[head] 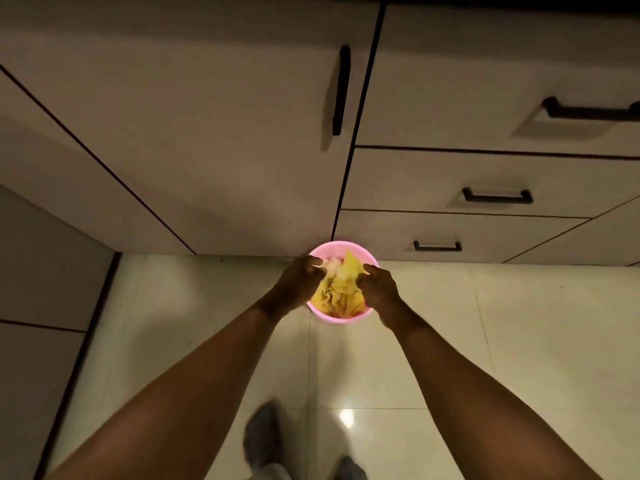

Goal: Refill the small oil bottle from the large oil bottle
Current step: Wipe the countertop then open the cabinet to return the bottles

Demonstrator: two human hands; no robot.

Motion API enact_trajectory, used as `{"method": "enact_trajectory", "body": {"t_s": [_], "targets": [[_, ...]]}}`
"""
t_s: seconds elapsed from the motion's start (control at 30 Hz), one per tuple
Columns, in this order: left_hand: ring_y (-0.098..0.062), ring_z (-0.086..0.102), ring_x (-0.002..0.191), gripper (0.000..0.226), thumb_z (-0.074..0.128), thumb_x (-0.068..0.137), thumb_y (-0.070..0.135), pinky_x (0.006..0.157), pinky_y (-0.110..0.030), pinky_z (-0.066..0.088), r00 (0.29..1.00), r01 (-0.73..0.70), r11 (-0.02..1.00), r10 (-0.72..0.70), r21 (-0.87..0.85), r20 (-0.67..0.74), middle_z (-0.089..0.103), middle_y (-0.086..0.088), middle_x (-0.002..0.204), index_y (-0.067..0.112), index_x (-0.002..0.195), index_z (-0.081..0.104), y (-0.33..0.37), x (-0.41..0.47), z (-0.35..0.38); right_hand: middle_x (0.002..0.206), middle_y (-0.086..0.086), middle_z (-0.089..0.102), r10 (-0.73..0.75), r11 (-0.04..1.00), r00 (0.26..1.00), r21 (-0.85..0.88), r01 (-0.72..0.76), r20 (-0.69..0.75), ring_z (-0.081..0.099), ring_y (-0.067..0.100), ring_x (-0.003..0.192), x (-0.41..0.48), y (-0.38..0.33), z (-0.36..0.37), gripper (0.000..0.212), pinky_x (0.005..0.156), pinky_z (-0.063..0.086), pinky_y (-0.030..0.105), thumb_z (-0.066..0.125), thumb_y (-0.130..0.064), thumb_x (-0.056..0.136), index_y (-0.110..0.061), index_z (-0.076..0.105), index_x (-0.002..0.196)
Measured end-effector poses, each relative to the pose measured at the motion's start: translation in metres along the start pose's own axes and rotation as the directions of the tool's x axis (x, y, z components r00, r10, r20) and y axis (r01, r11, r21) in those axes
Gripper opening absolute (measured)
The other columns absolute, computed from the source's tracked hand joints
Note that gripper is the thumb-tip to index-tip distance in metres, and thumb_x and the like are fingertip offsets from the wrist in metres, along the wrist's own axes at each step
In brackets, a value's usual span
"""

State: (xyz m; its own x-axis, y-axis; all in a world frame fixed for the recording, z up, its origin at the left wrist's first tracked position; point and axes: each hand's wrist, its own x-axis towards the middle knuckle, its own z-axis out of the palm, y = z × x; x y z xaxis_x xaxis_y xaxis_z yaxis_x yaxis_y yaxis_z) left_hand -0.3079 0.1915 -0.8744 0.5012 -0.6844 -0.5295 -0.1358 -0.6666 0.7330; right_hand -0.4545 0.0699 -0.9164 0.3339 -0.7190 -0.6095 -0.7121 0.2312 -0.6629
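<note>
While I look down, my left hand (298, 284) and my right hand (379, 292) hang over a small round pink plastic bin (341, 319) on the pale tiled floor (519, 323). The bin is full of crumpled yellow scraps (337, 294). Both hands have curled fingers close to the scraps, but I cannot tell if they pinch any. I see no oil bottle, big or small. I think the big one will be heavy and maybe slippery, so two hands round its middle. The small one is likely light and tippy.
</note>
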Motion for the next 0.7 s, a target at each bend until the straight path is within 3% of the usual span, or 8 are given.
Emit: {"method": "enact_trajectory", "body": {"t_s": [0.13, 0.23, 0.33, 0.4, 0.47, 0.6, 0.7], "targets": [[-0.024, 0.069, 0.106, 0.037, 0.063, 0.1, 0.027, 0.085, -0.031, 0.053, 1.0, 0.014, 1.0, -0.014, -0.014, 0.004, 0.071, -0.011, 0.125, 0.018, 0.136, 0.064, -0.011, -0.003, -0.001, 0.157, 0.008, 0.056, -0.001, 0.998, 0.998, -0.069, 0.005, 0.058, 0.055, 0.031, 0.141, -0.012, 0.001, -0.007, 0.062, 0.119, 0.045, 0.045, 0.056, -0.001, 0.097, -0.018, 0.051, 0.157], [-0.018, 0.063, 0.107, 0.036, 0.061, 0.103, 0.026, 0.083, -0.024, 0.043, 0.999, -0.038, 0.997, 0.038, 0.065, -0.009, 0.066, -0.002, 0.128, 0.017, 0.137, 0.062, 0.004, -0.026, -0.018, 0.157, 0.011, 0.056, -0.096, 0.964, 0.994, -0.242, 0.107, 0.058, 0.056, 0.033, 0.138, -0.038, -0.022, -0.022, 0.058, 0.116, 0.047, 0.043, 0.054, -0.007, 0.1, -0.021, 0.051, 0.157], [-0.023, 0.06, 0.123, 0.038, 0.063, 0.102, 0.023, 0.09, -0.023, 0.041, 0.968, -0.207, 0.942, 0.237, 0.262, -0.087, 0.062, -0.005, 0.138, 0.015, 0.139, 0.061, 0.039, -0.061, -0.044, 0.161, 0.008, 0.051, -0.222, 0.86, 0.969, -0.445, 0.249, 0.114, 0.052, 0.033, 0.142, -0.087, -0.075, -0.043, 0.055, 0.116, 0.045, 0.041, 0.051, -0.021, 0.109, -0.026, 0.04, 0.163], [-0.03, 0.058, 0.127, 0.041, 0.067, 0.1, 0.02, 0.098, -0.032, 0.048, 0.89, -0.331, 0.844, 0.427, 0.421, -0.157, 0.058, -0.01, 0.143, 0.012, 0.139, 0.06, 0.07, -0.089, -0.063, 0.167, 0.006, 0.042, -0.318, 0.752, 0.934, -0.556, 0.353, 0.162, 0.047, 0.03, 0.147, -0.12, -0.11, -0.056, 0.061, 0.116, 0.044, 0.04, 0.048, -0.028, 0.11, -0.025, 0.028, 0.167], [-0.035, 0.057, 0.13, 0.044, 0.067, 0.1, 0.022, 0.103, -0.044, 0.05, 0.809, -0.368, 0.754, 0.548, 0.544, -0.212, 0.055, -0.015, 0.148, 0.01, 0.141, 0.058, 0.107, -0.117, -0.086, 0.173, 0.006, 0.029, -0.429, 0.642, 0.881, -0.619, 0.453, 0.2, 0.035, 0.028, 0.156, -0.159, -0.148, -0.072, 0.066, 0.121, 0.038, 0.04, 0.047, -0.031, 0.111, -0.019, 0.018, 0.169], [-0.032, 0.042, 0.148, 0.052, 0.049, 0.106, 0.04, 0.119, -0.051, 0.035, 0.684, -0.355, 0.678, 0.658, 0.644, -0.315, 0.043, -0.016, 0.161, 0.014, 0.151, 0.048, 0.181, -0.167, -0.139, 0.179, 0.003, 0.008, -0.59, 0.493, 0.768, -0.642, 0.587, 0.249, 0.01, 0.021, 0.165, -0.224, -0.226, -0.105, 0.067, 0.131, 0.016, 0.038, 0.032, -0.044, 0.114, -0.017, 0.008, 0.17], [-0.032, 0.036, 0.151, 0.052, 0.05, 0.105, 0.039, 0.123, -0.052, 0.026, 0.566, -0.364, 0.654, 0.721, 0.663, -0.4, 0.04, -0.016, 0.162, 0.014, 0.151, 0.047, 0.239, -0.204, -0.18, 0.179, 0.002, 0.002, -0.696, 0.408, 0.671, -0.628, 0.662, 0.255, 0.002, 0.017, 0.165, -0.27, -0.296, -0.134, 0.067, 0.132, 0.008, 0.039, 0.027, -0.047, 0.115, -0.017, 0.004, 0.17]]}}
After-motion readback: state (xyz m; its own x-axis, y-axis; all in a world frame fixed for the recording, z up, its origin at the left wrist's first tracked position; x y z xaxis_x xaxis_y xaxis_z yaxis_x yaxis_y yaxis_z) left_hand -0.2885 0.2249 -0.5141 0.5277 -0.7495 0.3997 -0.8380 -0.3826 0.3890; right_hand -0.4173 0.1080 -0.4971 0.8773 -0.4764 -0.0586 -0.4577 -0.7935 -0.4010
